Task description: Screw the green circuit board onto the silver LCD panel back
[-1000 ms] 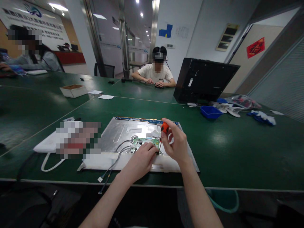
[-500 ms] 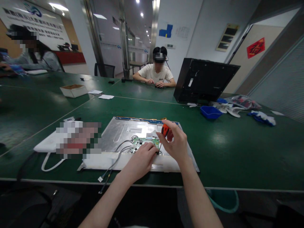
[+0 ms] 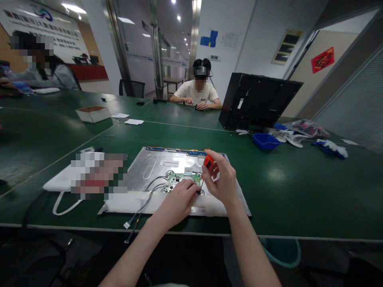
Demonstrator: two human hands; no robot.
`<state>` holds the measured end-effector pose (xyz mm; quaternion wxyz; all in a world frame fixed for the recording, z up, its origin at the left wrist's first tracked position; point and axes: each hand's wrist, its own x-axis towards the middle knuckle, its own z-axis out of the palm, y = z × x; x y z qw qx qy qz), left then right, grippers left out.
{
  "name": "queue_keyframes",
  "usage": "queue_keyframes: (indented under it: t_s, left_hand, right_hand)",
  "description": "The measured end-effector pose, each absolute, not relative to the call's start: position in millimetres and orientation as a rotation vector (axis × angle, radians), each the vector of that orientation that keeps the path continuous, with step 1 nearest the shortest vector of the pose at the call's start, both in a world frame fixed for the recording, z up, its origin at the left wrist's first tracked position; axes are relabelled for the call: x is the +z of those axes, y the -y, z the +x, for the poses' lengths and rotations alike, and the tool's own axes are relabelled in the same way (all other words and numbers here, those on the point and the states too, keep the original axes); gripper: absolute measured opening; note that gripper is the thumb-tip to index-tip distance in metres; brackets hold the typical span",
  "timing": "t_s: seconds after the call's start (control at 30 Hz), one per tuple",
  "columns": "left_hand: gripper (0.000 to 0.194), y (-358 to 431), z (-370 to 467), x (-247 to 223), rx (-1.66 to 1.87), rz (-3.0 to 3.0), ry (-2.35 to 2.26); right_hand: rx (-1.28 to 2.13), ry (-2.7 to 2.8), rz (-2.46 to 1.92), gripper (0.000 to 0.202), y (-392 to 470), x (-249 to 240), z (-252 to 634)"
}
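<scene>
A silver display panel (image 3: 140,171) lies flat on the green table, with a green circuit board (image 3: 176,181) at its middle. My right hand (image 3: 223,175) grips the orange-and-black handle of a screwdriver (image 3: 208,161), whose shaft slants down to the board's lower right corner. My left hand (image 3: 181,199) rests over the front edge of the board, fingers together near the screwdriver's tip; what its fingertips pinch, if anything, is hidden. Dark and grey cables (image 3: 146,201) run from the board's left side over the panel's front edge.
A white device (image 3: 60,177) with a blurred-out item stands left of the panel. Further back are a white box (image 3: 93,114), a blue tray (image 3: 265,141), a large black monitor (image 3: 257,101) and gloves (image 3: 330,148). One person (image 3: 197,89) sits opposite, another (image 3: 60,75) at far left.
The fingers of my right hand have shifted around the screwdriver handle, which shows turned. My left hand has stayed in place. The hands of the person opposite have moved slightly.
</scene>
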<state>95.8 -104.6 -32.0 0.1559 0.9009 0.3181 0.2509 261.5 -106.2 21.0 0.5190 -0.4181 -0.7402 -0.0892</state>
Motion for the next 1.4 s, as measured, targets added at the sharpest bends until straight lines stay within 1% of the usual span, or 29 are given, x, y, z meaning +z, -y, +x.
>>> queue_keyframes:
  t_s: [0.13,0.23,0.53,0.63,0.97,1.2,1.4]
  left_hand:
    - [0.023,104.8,95.4,-31.3,0.724,2.58,-0.908]
    - [0.023,104.4,95.5,-31.7,0.723,2.583,-0.911]
    - [0.022,104.5,95.3,-30.4,0.723,2.578,-0.903]
    - [0.021,104.7,95.1,-30.1,0.716,2.572,-0.909]
    - [0.021,103.0,95.6,-36.1,0.78,2.565,-0.886]
    - [0.022,104.2,95.7,-33.8,0.752,2.565,-0.904]
    - [0.023,104.8,95.4,-31.8,0.735,2.563,-0.9]
  right_hand:
    - [-0.291,1.723,-1.015,0.028,104.4,21.0,260.5]
    - [-0.302,1.706,-1.019,0.026,103.4,20.3,260.8]
    - [-0.159,1.781,-0.988,0.027,107.9,21.1,263.7]
    - [-0.113,1.781,-0.973,0.031,108.2,21.0,264.2]
    - [-0.323,1.729,-1.009,0.027,103.1,19.5,262.4]
    - [-0.295,1.744,-1.011,0.03,104.4,18.9,262.8]
    - [-0.156,1.789,-0.979,0.036,108.2,21.2,263.6]
